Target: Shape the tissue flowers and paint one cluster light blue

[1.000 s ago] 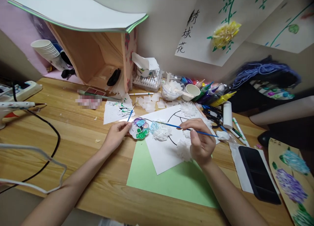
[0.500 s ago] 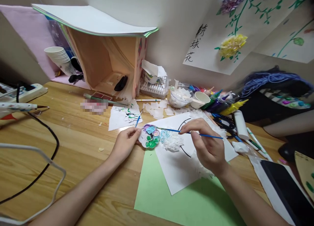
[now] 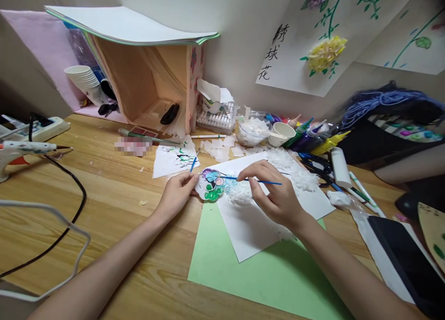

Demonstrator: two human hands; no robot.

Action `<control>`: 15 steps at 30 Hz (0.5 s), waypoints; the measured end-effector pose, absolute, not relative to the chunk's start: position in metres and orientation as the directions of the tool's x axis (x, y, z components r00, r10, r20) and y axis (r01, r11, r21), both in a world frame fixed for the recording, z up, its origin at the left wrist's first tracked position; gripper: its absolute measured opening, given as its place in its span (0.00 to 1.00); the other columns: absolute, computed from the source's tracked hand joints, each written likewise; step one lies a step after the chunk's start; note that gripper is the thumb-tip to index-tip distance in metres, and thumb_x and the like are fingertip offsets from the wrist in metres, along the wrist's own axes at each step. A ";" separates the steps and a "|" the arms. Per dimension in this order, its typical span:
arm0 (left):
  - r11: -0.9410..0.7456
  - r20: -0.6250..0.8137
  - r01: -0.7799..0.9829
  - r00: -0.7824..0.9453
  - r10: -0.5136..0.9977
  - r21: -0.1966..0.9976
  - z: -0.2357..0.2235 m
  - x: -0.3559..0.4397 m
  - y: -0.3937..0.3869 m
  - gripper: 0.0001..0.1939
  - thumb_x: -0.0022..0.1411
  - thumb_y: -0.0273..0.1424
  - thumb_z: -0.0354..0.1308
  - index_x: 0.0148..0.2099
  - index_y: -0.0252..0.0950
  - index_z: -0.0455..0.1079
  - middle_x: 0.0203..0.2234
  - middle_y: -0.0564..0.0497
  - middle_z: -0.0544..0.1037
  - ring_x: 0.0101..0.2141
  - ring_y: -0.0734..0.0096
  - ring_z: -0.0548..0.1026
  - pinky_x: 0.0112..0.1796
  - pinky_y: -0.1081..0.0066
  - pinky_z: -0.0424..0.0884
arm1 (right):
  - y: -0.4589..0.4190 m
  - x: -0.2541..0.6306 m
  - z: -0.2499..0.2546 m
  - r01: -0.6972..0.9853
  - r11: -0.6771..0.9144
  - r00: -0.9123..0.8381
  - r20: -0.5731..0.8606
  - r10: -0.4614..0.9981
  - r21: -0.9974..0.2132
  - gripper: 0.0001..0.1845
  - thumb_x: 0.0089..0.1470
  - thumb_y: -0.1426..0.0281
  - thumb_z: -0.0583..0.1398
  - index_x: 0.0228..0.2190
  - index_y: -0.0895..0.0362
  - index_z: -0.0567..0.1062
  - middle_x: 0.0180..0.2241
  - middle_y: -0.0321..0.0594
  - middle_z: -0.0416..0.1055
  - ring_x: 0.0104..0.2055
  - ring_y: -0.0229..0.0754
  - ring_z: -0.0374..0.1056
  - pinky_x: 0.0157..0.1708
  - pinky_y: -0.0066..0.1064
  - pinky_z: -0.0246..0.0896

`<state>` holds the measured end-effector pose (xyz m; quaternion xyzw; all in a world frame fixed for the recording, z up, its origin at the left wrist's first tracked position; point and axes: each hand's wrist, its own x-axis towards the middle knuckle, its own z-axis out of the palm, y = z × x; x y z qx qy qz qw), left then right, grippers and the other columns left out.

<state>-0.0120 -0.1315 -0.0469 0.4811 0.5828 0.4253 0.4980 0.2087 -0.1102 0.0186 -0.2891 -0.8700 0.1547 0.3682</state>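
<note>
My right hand point(image 3: 274, 195) pinches a thin blue paintbrush point(image 3: 259, 181) whose tip reaches the small flower-shaped paint palette point(image 3: 210, 186). My left hand point(image 3: 177, 195) pinches the palette's left edge on the wooden table. A white sheet point(image 3: 260, 218) with black drawn lines and fluffy white tissue clumps point(image 3: 295, 172) lies under my right hand, on top of a green sheet point(image 3: 257, 273). One tissue clump beside the palette is tinted blue.
A hot glue gun point(image 3: 24, 148) and cables point(image 3: 66, 209) lie at left. A second brush point(image 3: 193, 161) rests on a paint-stained scrap. Paper cups point(image 3: 83, 79), a wooden box point(image 3: 149, 84), paint bottles point(image 3: 313, 137), scissors and markers crowd the back. A dark tablet point(image 3: 406, 260) lies at right.
My right hand has slid left along the brush toward the palette, bringing the tip onto the paint wells. The left hand keeps its hold on the palette. The camera view shifted slightly.
</note>
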 end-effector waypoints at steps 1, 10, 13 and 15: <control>0.176 -0.172 0.139 -0.040 0.984 0.975 -0.047 -0.012 -0.131 0.16 0.56 0.43 0.53 0.31 0.33 0.69 0.25 0.51 0.75 0.27 0.69 0.74 0.30 0.72 0.71 | -0.110 0.209 0.019 0.390 0.782 -0.556 0.553 0.621 -0.486 0.09 0.53 0.78 0.50 0.33 0.56 0.68 0.30 0.40 0.69 0.35 0.41 0.62 0.35 0.35 0.58; 0.237 -0.233 0.067 -0.060 0.971 0.969 -0.042 -0.011 -0.131 0.18 0.52 0.44 0.58 0.33 0.33 0.72 0.27 0.51 0.76 0.29 0.70 0.74 0.32 0.71 0.72 | -0.104 0.214 0.024 0.394 0.769 -0.560 0.532 0.635 -0.502 0.10 0.55 0.76 0.51 0.33 0.56 0.71 0.30 0.39 0.71 0.35 0.40 0.64 0.36 0.35 0.60; 0.254 -0.251 0.046 -0.064 0.966 0.966 -0.041 -0.011 -0.131 0.18 0.51 0.44 0.59 0.33 0.33 0.72 0.27 0.51 0.76 0.29 0.70 0.74 0.33 0.71 0.72 | -0.101 0.222 0.035 0.334 0.744 -0.373 0.644 0.668 -0.578 0.12 0.57 0.73 0.49 0.31 0.54 0.72 0.29 0.38 0.71 0.33 0.40 0.66 0.35 0.35 0.60; 0.262 -0.259 0.036 -0.065 0.964 0.964 -0.041 -0.012 -0.130 0.18 0.50 0.44 0.59 0.33 0.33 0.72 0.27 0.51 0.77 0.29 0.70 0.74 0.33 0.72 0.72 | -0.100 0.228 0.042 0.279 0.703 -0.180 0.683 0.707 -0.654 0.14 0.59 0.71 0.48 0.30 0.53 0.72 0.28 0.37 0.70 0.30 0.38 0.67 0.30 0.33 0.60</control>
